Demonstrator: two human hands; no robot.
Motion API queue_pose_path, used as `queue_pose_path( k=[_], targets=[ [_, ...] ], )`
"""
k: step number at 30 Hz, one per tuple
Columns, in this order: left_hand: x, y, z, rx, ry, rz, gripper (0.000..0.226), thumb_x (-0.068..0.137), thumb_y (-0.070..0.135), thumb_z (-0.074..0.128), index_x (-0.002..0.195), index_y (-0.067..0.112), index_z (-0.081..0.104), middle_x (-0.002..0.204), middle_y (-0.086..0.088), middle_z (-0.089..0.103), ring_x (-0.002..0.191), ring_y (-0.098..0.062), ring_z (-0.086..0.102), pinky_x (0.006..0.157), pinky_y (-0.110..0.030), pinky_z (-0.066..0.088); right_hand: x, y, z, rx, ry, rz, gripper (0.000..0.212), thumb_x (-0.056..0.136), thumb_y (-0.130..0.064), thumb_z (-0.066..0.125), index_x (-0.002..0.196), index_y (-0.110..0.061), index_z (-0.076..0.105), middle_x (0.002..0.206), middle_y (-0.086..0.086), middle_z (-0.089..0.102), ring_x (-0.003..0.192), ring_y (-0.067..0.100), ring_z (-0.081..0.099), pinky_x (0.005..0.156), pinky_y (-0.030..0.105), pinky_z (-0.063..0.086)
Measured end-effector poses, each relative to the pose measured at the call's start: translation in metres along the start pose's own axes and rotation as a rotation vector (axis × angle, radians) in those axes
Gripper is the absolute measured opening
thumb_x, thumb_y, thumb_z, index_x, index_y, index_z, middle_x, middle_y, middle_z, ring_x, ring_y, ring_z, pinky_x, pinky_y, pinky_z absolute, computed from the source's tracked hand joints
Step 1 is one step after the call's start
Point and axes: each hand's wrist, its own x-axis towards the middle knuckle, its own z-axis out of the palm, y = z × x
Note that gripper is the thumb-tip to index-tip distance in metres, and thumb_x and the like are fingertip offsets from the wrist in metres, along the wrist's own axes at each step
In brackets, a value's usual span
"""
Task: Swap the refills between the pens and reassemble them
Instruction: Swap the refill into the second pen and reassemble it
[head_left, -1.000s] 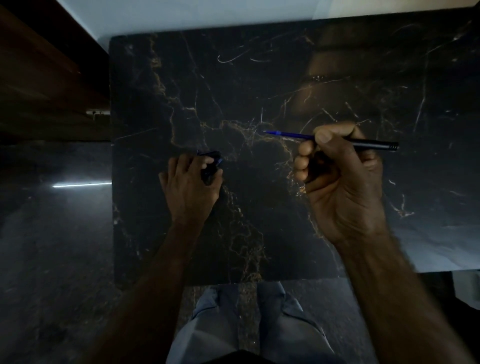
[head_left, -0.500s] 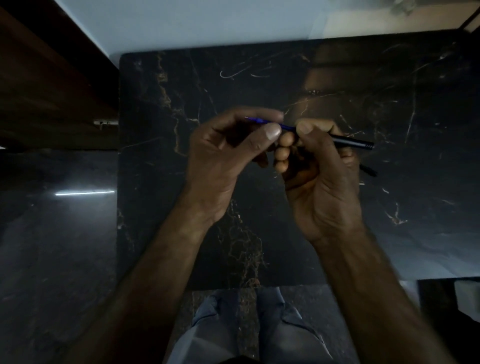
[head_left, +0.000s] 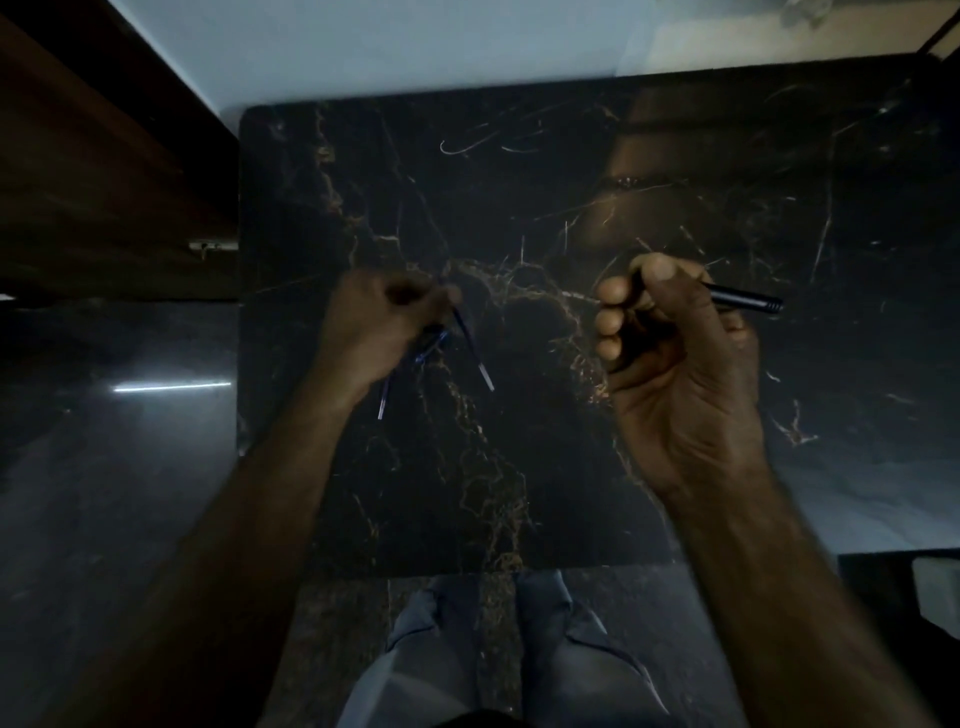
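Over the middle of the tabletop (head_left: 545, 171), a glossy slab of black marble threaded with gold and pale veins and rounded at its far-left corner, two bare hands work well apart. On the side nearer the left edge, the left hand (head_left: 382, 330) is blurred, its fingers curled together around thin refills. One refill (head_left: 474, 349), a slim straight tube, dark blue with a paler tip, slants from the fingertips toward the near edge. A second refill (head_left: 387, 397), equally thin and bluish, pokes out below the palm, angled toward the near-left corner. Something small and dark blue sits between them against the palm; what it is cannot be told.

Toward the right edge, the right hand (head_left: 675, 353) makes a loose fist, thumb pressed on top, clamped on a pen barrel (head_left: 743, 300). This barrel is a smooth, shiny black cylinder whose ridged end juts out past the knuckles toward the right edge; the rest is hidden in the fist.

Beyond the near edge, grey-blue trouser legs (head_left: 488, 649) show over a dark polished floor (head_left: 104, 467). A brown wooden cabinet (head_left: 93, 171) stands beside the left edge.
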Motion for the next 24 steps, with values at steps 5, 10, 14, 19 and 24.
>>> queue_pose_path(
  k=[5, 10, 14, 19, 24],
  targets=[
    [0.018, -0.019, 0.039, 0.466, -0.050, 0.045, 0.031, 0.093, 0.054, 0.076, 0.070, 0.033, 0.075, 0.059, 0.020, 0.064, 0.060, 0.006, 0.062, 0.060, -0.023, 0.042, -0.003, 0.008, 0.001, -0.017, -0.023, 0.013, 0.018, 0.104, -0.006, 0.053, 0.092, -0.011, 0.065, 0.083, 0.007, 0.072, 0.069, 0.016, 0.068, 0.057, 0.024, 0.054],
    [0.028, -0.022, 0.053, 0.724, 0.054, 0.105, 0.034, 0.094, 0.058, 0.073, 0.087, 0.025, 0.083, 0.074, 0.007, 0.075, 0.065, -0.010, 0.058, 0.056, -0.024, 0.035, -0.005, 0.010, -0.002, -0.053, -0.024, 0.026, 0.015, 0.103, -0.005, 0.052, 0.093, -0.008, 0.062, 0.083, 0.008, 0.072, 0.068, 0.016, 0.068, 0.056, 0.024, 0.053],
    [0.031, -0.020, 0.056, 0.846, 0.071, 0.105, 0.038, 0.094, 0.060, 0.072, 0.086, 0.025, 0.083, 0.079, 0.001, 0.076, 0.076, -0.022, 0.072, 0.062, -0.029, 0.037, -0.004, 0.009, -0.004, -0.049, -0.012, 0.032, 0.016, 0.102, -0.005, 0.053, 0.091, -0.009, 0.063, 0.082, 0.008, 0.072, 0.067, 0.017, 0.068, 0.056, 0.025, 0.053],
    [0.029, -0.023, 0.058, 0.855, 0.074, 0.082, 0.042, 0.094, 0.062, 0.071, 0.083, 0.023, 0.082, 0.076, 0.001, 0.075, 0.076, -0.022, 0.073, 0.062, -0.030, 0.044, 0.000, 0.008, -0.004, -0.074, -0.022, 0.020, 0.015, 0.103, -0.005, 0.054, 0.092, -0.009, 0.064, 0.082, 0.009, 0.073, 0.067, 0.017, 0.068, 0.056, 0.026, 0.053],
    [0.024, -0.018, 0.055, 0.826, 0.103, 0.110, 0.041, 0.095, 0.060, 0.072, 0.081, 0.022, 0.080, 0.073, 0.002, 0.074, 0.066, -0.013, 0.061, 0.057, -0.025, 0.034, 0.001, 0.010, -0.003, -0.088, -0.032, 0.026, 0.020, 0.103, -0.004, 0.054, 0.089, -0.011, 0.068, 0.083, 0.009, 0.073, 0.068, 0.018, 0.069, 0.056, 0.026, 0.053]
  ],
)
